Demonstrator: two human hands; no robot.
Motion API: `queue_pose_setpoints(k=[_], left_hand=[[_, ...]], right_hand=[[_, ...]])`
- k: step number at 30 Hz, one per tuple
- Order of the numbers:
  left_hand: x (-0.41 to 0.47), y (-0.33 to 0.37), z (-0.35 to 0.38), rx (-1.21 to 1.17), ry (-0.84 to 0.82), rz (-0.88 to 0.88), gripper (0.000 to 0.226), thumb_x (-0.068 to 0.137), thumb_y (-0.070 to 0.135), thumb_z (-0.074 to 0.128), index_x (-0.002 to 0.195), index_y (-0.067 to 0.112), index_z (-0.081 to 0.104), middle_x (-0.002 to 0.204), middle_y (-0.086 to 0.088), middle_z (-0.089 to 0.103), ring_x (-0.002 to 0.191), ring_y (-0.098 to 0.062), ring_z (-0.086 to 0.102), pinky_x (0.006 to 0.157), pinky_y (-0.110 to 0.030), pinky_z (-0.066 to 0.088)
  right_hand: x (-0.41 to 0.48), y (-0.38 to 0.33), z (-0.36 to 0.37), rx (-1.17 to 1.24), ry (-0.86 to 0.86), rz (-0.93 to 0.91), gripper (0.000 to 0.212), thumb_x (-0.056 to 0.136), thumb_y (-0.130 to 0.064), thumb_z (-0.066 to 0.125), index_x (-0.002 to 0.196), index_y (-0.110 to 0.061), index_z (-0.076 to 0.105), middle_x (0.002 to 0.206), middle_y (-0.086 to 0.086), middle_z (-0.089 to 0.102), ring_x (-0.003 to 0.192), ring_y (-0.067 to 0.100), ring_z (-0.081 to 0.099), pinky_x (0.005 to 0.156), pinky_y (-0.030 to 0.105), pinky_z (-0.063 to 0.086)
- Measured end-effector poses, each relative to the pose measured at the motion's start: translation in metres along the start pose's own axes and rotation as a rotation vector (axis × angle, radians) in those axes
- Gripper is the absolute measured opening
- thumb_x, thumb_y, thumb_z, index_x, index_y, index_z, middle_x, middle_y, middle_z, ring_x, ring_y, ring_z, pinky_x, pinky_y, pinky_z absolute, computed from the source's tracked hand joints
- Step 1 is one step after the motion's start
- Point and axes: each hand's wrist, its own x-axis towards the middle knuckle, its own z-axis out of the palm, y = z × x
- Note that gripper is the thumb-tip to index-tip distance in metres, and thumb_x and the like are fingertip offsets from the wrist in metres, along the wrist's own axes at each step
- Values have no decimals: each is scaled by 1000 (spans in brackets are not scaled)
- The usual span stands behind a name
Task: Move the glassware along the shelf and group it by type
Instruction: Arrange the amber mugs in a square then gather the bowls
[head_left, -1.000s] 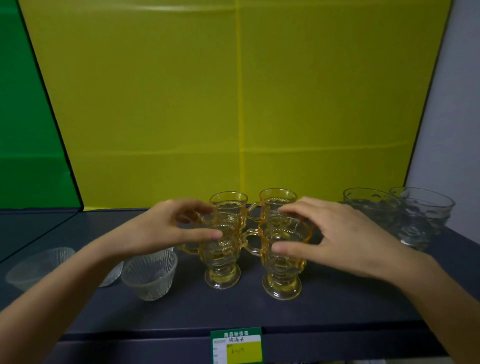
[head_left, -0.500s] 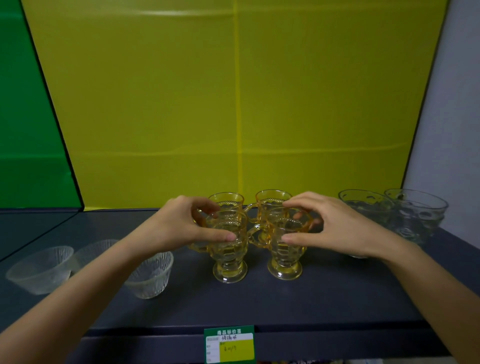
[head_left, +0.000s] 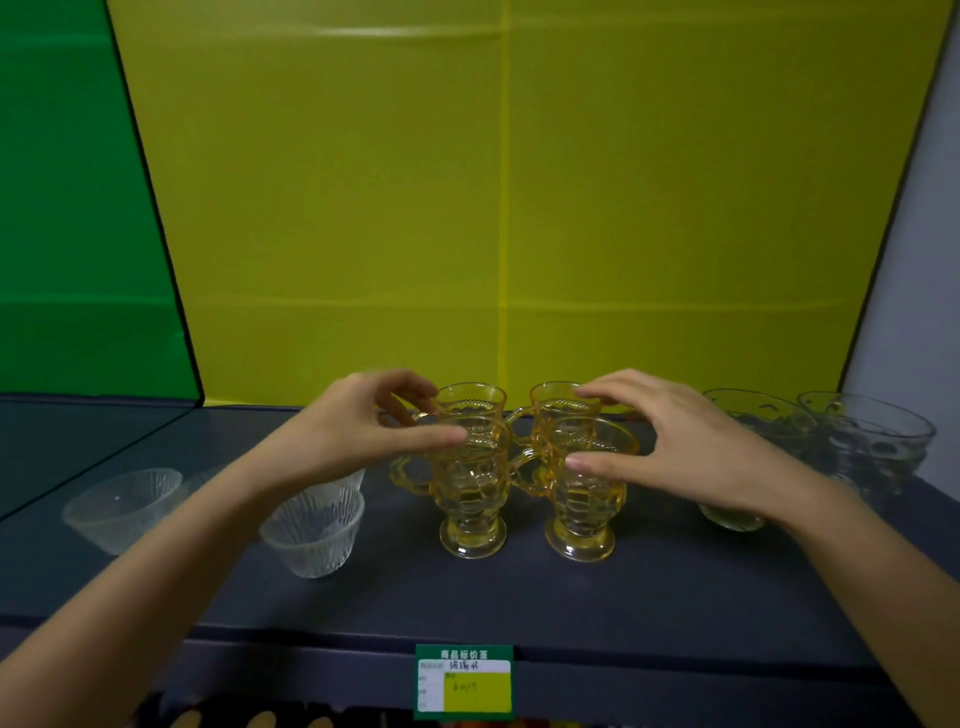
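Four amber footed glass mugs stand in a tight square at the middle of the dark shelf (head_left: 519, 597). My left hand (head_left: 343, 436) closes on the front-left amber mug (head_left: 470, 493), thumb on its near rim and fingers behind it, close to the back-left mug (head_left: 472, 402). In the same way my right hand (head_left: 691, 452) closes on the front-right amber mug (head_left: 587, 509), its fingers reaching over to the rim of the back-right mug (head_left: 550, 402). Both front mugs rest on the shelf.
Ribbed clear bowls sit at the left: one (head_left: 314, 535) by my left forearm, one (head_left: 122, 506) farther left. Larger dimpled clear bowls (head_left: 758, 415) (head_left: 872, 441) stand at the right, another (head_left: 732, 517) under my right wrist. A price tag (head_left: 464, 680) hangs on the shelf's front edge.
Both hands have slid the two front amber mugs back against the two rear ones, closing the group. Over the last half second the hands and mugs have hardly moved.
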Motion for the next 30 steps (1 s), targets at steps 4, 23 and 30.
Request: queue_pose_setpoints(k=[4,23,30], left_hand=[[-12,0,-26,35,186,43,48,62,51,67,94,15,66,87,-1,70,79,-14,63,73,-31,50],[-55,-125,-129,311,-187,49,68,58,76,52,106,29,60,104,15,63,93,2,57,78,-16,49],[-49,-138,-118,362,-313,115,70,61,60,69,118,23,56,116,9,60,101,-7,54,90,-25,44]], right_hand=[[12,-16,0,-26,43,-135,54,80,-55,49,127,-30,51,127,-15,53,116,1,47,100,29,40],[104,-155,102,-164,-83,-138,44,88,-43,52,127,-22,52,125,-5,58,113,9,51,94,21,35],[125,-171,127,-308,-307,45,65,87,-50,49,141,-16,34,147,3,39,135,20,35,107,29,27]])
